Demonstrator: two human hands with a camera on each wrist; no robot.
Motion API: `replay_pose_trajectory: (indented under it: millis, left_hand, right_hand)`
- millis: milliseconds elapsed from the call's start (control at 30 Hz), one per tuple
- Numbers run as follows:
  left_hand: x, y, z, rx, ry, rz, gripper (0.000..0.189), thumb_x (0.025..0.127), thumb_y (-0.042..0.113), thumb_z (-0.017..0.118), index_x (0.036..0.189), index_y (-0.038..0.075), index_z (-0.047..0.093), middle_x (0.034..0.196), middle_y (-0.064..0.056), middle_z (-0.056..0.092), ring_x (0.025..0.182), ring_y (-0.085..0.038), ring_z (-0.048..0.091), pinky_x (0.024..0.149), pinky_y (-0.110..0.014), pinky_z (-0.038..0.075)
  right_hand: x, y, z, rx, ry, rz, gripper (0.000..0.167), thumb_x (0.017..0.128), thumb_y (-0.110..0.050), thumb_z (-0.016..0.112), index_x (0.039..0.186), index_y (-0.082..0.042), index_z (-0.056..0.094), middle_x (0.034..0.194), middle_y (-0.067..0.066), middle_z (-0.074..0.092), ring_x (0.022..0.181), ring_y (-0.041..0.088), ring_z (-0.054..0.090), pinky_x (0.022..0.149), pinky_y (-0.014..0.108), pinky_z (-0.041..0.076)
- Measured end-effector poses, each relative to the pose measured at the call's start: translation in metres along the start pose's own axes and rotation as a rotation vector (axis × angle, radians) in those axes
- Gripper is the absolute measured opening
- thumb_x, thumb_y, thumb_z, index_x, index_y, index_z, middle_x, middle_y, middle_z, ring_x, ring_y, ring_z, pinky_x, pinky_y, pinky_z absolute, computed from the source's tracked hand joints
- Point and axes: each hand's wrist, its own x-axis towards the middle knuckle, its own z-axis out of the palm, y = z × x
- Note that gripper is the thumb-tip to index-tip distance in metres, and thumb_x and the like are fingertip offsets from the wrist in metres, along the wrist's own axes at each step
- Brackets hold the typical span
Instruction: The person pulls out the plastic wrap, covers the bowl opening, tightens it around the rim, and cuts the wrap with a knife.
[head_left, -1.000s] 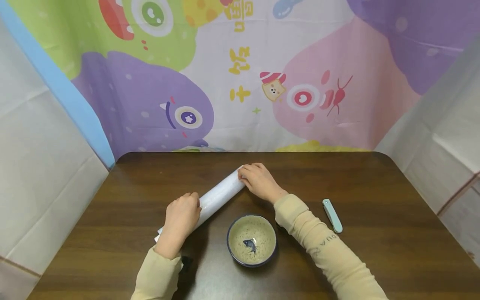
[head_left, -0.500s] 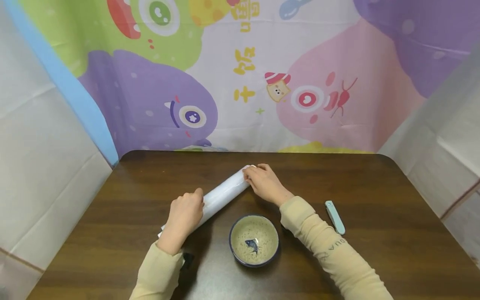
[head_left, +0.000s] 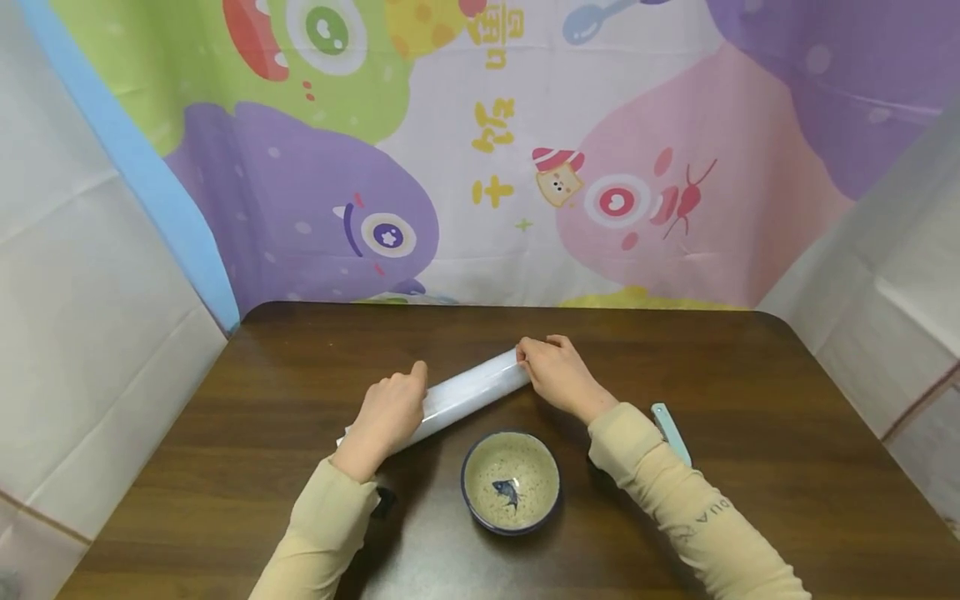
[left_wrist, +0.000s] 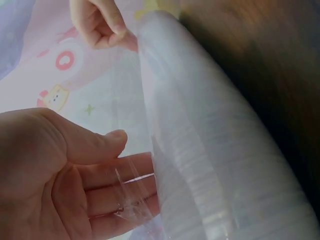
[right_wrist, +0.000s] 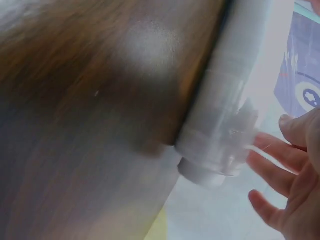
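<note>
A roll of clear cling film [head_left: 472, 392] lies slanted across the table behind a speckled bowl [head_left: 510, 483] with a blue rim and a fish painted inside. Over the roll's near left part is my left hand [head_left: 390, 408]. In the left wrist view, its thumb stands apart and its extended fingers [left_wrist: 117, 200] touch the film, a loose clear strip lying across them. My right hand [head_left: 558, 375] is at the roll's far end. The right wrist view has its fingertips [right_wrist: 257, 142] against the film beside the protruding core [right_wrist: 200, 172], thumb apart from them.
A pale mint folding knife or similar slim handle [head_left: 672, 433] lies on the right, partly covered by my right sleeve [head_left: 675, 508]. The brown wooden table [head_left: 225, 467] ends at a cartoon-printed cloth [head_left: 465, 250] behind, with pale cloth at both sides.
Both hands and the roll have shifted right, and the roll now lies at a flatter slant. My right sleeve now overlaps the mint handle's lower end. The bowl stays in place.
</note>
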Motion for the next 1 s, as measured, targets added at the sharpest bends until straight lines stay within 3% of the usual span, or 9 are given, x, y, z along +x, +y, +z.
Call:
replay_pose_trajectory:
  millis: [367,500,733,1000]
  left_hand:
    - [0.024,0.011,0.007,-0.052,-0.015,0.065,0.013,0.088,0.008,0.051,0.082,0.005,0.04,0.065,-0.017,0.058,0.062,-0.036,0.061,0.049,-0.046,0.045]
    - [0.029,0.015,0.011,-0.065,-0.003,0.078,0.013,0.089,0.008,0.052,0.084,0.006,0.04,0.064,-0.016,0.058,0.062,-0.037,0.061,0.049,-0.046,0.045]
    - [0.034,0.018,0.013,-0.04,0.053,0.135,0.015,0.088,0.008,0.054,0.083,0.006,0.04,0.057,-0.01,0.053,0.054,-0.032,0.058,0.043,-0.041,0.042]
    - [0.041,0.027,0.012,-0.035,0.058,0.192,0.013,0.087,0.007,0.055,0.084,0.007,0.043,0.058,-0.007,0.055,0.05,-0.028,0.056,0.041,-0.036,0.039]
  right_hand:
    - [-0.023,0.011,-0.017,-0.03,0.007,0.125,0.005,0.092,-0.016,0.053,0.093,-0.012,0.055,0.08,-0.002,0.065,0.074,0.015,0.063,0.092,0.045,0.038]
    - [-0.03,0.012,-0.021,-0.027,-0.002,0.169,0.006,0.092,-0.018,0.053,0.091,-0.013,0.054,0.076,-0.003,0.063,0.069,0.015,0.061,0.092,0.046,0.038]
    - [-0.04,0.01,-0.025,-0.071,0.058,0.183,0.007,0.091,-0.016,0.052,0.086,-0.011,0.053,0.06,-0.004,0.058,0.057,0.016,0.059,0.086,0.045,0.042]
    - [-0.054,0.011,-0.032,-0.097,0.017,0.229,0.01,0.091,-0.016,0.052,0.085,-0.009,0.047,0.048,-0.005,0.047,0.051,0.018,0.056,0.08,0.045,0.045]
